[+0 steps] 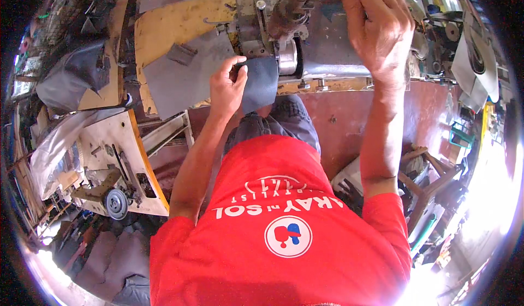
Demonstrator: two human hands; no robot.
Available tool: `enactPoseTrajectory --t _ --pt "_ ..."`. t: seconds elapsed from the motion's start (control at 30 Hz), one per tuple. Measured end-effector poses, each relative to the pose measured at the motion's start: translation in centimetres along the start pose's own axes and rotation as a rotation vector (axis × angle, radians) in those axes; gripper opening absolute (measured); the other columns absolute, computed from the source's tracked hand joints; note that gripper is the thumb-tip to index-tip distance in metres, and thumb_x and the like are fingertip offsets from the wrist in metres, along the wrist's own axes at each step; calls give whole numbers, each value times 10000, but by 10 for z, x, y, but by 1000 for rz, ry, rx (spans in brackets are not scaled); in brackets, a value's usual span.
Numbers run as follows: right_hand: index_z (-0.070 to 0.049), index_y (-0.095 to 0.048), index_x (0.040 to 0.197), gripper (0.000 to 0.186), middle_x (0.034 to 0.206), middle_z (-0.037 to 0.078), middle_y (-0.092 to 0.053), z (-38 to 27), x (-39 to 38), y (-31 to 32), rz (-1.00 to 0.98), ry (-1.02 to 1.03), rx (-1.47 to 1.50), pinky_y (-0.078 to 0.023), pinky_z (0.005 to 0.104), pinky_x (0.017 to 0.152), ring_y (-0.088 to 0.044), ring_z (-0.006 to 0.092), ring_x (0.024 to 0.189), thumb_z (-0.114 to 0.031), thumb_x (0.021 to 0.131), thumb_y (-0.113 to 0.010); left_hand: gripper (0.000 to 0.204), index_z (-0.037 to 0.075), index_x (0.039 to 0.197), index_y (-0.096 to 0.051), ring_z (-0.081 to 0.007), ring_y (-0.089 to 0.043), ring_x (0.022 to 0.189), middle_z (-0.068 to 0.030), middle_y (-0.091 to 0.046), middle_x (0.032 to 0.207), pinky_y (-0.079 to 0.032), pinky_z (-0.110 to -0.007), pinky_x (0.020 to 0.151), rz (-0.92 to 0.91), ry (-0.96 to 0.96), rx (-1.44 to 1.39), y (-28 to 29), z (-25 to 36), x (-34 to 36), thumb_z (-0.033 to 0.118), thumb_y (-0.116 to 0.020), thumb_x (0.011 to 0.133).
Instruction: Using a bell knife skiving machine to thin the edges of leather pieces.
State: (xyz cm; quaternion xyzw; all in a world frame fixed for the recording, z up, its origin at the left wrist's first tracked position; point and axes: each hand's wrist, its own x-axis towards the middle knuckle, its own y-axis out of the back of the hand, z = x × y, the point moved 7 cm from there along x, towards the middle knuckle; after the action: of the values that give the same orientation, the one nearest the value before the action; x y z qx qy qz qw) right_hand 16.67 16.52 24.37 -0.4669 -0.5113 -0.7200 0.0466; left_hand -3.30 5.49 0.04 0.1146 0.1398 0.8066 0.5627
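My left hand [228,87] has its thumb and fingers closed at the left edge of a black sheet [259,85]. This flexible piece hangs over the bench's near edge, beside the round metal drum [287,57] of a bench machine [289,16]. Raised to the right of the machine is my right hand [379,25], with the wrist bent and the thumb apart from the fingers. Nothing shows between them, though the top edge of the picture crops the fingers. A grey sheet [183,77] lies left of my left hand, with a small dark scrap [182,54] on it.
Wooden bench top [164,29] surrounds the machine, with bolts along its near edge. A white-topped table [117,134] with a grey pulley [116,203] stands at lower left. Dark sheeting [76,76] lies at far left. A wooden frame [431,183] stands at right on the reddish floor [349,120].
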Motion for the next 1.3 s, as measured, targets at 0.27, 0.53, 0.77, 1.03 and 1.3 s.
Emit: enactPoseTrajectory --t 0.27,0.53,0.77,1.03,1.3 --pt "11 -517 1173 254 933 152 -555 -6 -135 -82 206 -747 512 -464 366 731 -543 246 800 -138 974 -571 227 29 1092 -669 -188 -573 703 -75 -620 839 -479 -324 638 89 -225 163 -2 15 -6 45 -671 866" --pt "-6 -467 1255 469 1087 202 -595 -98 -261 -125 -370 -746 855 -486 401 851 -609 309 1002 -212 905 -701 400 119 1204 -640 -319 -480 1209 -77 -546 1257 -360 -526 1037 -18 -697 789 -31 58 -9 131 -702 809" --pt "-49 -535 1190 362 1022 182 -667 -100 -238 -140 -366 -1040 1189 -516 376 785 -664 290 915 -210 912 -703 526 73 1319 -580 -315 -486 1120 -104 -513 1212 -388 -487 982 -72 -771 725 -47 30 -12 172 -705 818" --pt "-34 -625 1070 152 940 136 -701 -93 -241 -152 -388 -1165 1058 -527 341 768 -677 220 886 -100 935 -650 523 76 1327 -589 -301 -477 1113 -89 -504 1228 -380 -476 963 -47 -760 703 -51 27 -14 170 -707 826" --pt "-47 -649 1079 138 962 40 -698 -46 -276 -129 -247 -1218 1023 -503 258 802 -614 95 889 -41 941 -635 520 63 1329 -584 -298 -466 1131 -85 -490 1245 -377 -468 970 -18 -758 701 -54 27 -16 155 -706 832"
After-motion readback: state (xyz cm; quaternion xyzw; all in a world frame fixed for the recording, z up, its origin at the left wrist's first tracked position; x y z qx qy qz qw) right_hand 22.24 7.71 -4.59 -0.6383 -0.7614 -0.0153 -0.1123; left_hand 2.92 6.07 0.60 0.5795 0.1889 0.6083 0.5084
